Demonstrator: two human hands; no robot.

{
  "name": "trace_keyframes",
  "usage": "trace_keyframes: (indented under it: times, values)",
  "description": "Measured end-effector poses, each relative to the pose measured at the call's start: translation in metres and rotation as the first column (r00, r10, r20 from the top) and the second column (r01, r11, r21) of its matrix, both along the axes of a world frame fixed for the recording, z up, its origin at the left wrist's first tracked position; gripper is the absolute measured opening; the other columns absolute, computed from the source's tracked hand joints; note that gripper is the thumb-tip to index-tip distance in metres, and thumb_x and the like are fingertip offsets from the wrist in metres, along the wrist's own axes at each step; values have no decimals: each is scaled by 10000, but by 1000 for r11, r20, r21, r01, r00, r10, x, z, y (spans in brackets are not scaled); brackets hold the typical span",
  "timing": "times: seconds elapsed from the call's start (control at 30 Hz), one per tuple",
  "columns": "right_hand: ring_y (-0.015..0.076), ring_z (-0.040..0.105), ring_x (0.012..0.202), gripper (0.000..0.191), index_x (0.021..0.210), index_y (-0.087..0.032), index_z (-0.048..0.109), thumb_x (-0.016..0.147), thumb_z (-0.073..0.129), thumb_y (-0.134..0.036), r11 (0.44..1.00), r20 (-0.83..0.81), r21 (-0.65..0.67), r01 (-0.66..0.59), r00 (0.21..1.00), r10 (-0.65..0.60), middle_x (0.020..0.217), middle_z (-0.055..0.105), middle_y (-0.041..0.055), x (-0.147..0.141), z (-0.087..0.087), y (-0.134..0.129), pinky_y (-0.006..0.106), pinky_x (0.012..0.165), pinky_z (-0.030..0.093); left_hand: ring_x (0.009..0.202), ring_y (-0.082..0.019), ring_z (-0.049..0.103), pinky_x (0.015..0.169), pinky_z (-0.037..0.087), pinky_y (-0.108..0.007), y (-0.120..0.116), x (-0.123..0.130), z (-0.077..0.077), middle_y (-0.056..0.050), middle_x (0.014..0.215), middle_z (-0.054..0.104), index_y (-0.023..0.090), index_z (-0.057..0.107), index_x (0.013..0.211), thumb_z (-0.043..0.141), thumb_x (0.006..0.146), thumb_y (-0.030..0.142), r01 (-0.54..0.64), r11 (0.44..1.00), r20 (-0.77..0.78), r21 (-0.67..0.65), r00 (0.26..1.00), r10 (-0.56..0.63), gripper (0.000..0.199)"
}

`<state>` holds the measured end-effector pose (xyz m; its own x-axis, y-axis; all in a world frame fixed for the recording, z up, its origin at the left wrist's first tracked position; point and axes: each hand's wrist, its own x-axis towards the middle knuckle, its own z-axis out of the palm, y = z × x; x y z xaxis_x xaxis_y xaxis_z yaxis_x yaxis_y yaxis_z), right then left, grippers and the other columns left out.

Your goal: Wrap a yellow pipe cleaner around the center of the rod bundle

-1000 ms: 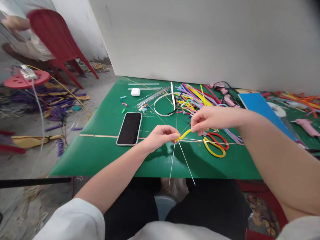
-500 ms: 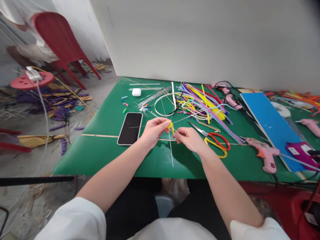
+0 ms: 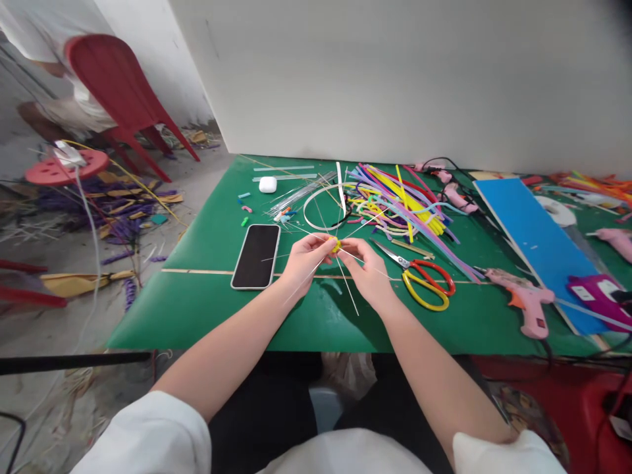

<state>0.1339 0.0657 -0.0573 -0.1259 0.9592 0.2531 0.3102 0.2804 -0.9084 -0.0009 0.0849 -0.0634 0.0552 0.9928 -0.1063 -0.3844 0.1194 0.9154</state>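
Between my hands is a small yellow coil point(image 3: 336, 245), seemingly pipe cleaner, with several thin pale wires point(image 3: 349, 288) radiating from it. My left hand point(image 3: 307, 260) pinches the coil from the left, thumb on top. From the right, the fingers of my right hand point(image 3: 364, 266) close on the coil's other edge. Both hands hover over the front of the green table. Right of my right hand lie scissors point(image 3: 419, 280) with one red and one yellow handle. A phone point(image 3: 256, 257) rests left of my left hand.
A pile of coloured pipe cleaners point(image 3: 409, 204) lies behind my hands, beside loose wires point(image 3: 306, 194) and a white earbud case point(image 3: 267, 185). On the right are a pink glue gun point(image 3: 526, 299) and a blue board point(image 3: 533, 243). A person sits on a red chair point(image 3: 106, 85) at left.
My right hand has moved left and in against the yellow coil, closing its fingers there. The wires have turned a little. My left hand keeps its hold.
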Motion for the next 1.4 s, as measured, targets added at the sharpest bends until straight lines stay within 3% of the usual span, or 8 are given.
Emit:
trace_keyframes:
  times: [0.13,0.27,0.4,0.63,0.83,1.07,1.23,1.4]
  values:
    - [167,615,818,221,954,-220,577,805,529,-376,997,-131,-25,70,989,-73,897,647,29,-6,-3,1,314,773,475,530,-48,512,479,381,-165,-2,1,1,19,640,588,139,629,799,702,667,312,31,999,-21,31,999,-30,229]
    - [154,608,698,237,921,-220,578,762,577,-396,990,-293,-138,37,953,-76,799,637,12,-6,-3,4,276,620,494,548,-60,519,491,392,-180,-4,-1,4,7,665,593,143,643,864,684,685,331,85,995,-22,51,996,-84,263]
    - [132,571,612,278,920,-212,598,728,607,-414,983,-281,-176,42,955,-92,765,638,5,-3,-1,6,242,523,451,567,-70,518,516,402,-193,-5,-4,5,8,666,591,156,645,939,672,701,325,143,986,-37,89,989,-140,293]
    - [174,610,821,284,935,-180,642,764,571,-396,991,-145,-127,34,988,-52,908,677,50,5,-3,7,297,747,473,542,-66,504,519,395,-199,-5,-3,6,14,644,591,145,647,804,698,669,285,70,994,-78,80,995,-64,201]
    - [170,562,1043,326,1104,-217,590,820,517,-361,986,-45,-116,-121,992,116,1128,627,39,11,2,8,319,918,418,537,-68,510,527,400,-204,-5,-4,8,7,655,613,145,637,798,698,658,309,-5,998,-97,60,995,11,224]
    - [159,586,987,312,1073,-206,589,828,502,-379,995,-92,-74,-73,994,66,1086,638,44,6,1,5,295,885,441,580,-92,536,522,415,-201,-8,-2,6,-3,688,625,155,637,861,687,672,307,33,991,-227,128,974,-3,248]
    - [158,623,833,285,978,-199,629,793,531,-392,978,-226,-185,-93,973,49,981,669,37,6,-1,7,277,721,503,656,-110,562,528,424,-190,-9,-5,8,-14,771,632,168,618,970,670,692,315,120,978,-291,168,954,-67,319]
    - [156,620,809,272,948,-206,619,774,539,-398,964,-345,-252,-88,939,-4,945,669,27,10,-3,10,286,702,513,631,-109,549,510,433,-191,-9,-10,14,-8,739,603,195,602,1065,647,708,303,152,969,-327,196,941,-81,376]
